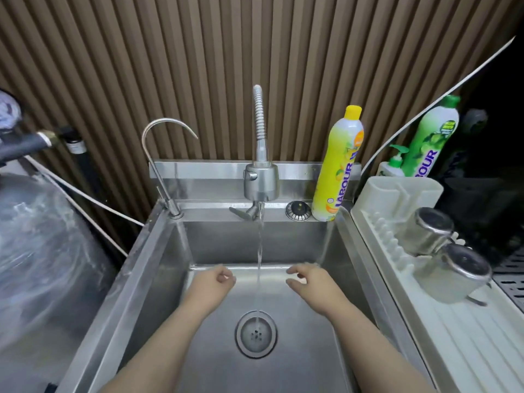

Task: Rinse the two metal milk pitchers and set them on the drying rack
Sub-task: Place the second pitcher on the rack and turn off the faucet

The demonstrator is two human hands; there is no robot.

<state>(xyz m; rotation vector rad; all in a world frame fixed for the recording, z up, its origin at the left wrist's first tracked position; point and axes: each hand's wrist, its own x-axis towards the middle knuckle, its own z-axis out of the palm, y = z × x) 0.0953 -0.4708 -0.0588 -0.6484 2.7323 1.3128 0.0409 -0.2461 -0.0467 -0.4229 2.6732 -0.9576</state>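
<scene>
Two metal milk pitchers stand upside down on the white drying rack (pixel 442 333) to the right of the sink: the far pitcher (pixel 428 231) and the near pitcher (pixel 459 273), touching each other. Both my hands hang inside the steel sink (pixel 158 268), either side of a thin stream of water falling from the tap (pixel 259 180) onto the drain (pixel 256 333). My left hand (pixel 214 282) is loosely curled and holds nothing. My right hand (pixel 309 282) has its fingers apart and bent, also holding nothing.
A yellow dish-soap bottle (pixel 338 168) stands on the sink's back ledge beside a loose strainer plug (pixel 297 211). A green soap bottle (pixel 428 137) and a pump bottle (pixel 392 165) stand behind the rack. A thin curved filter tap (pixel 158 154) rises at back left. A plastic-wrapped tank (pixel 42 251) fills the left.
</scene>
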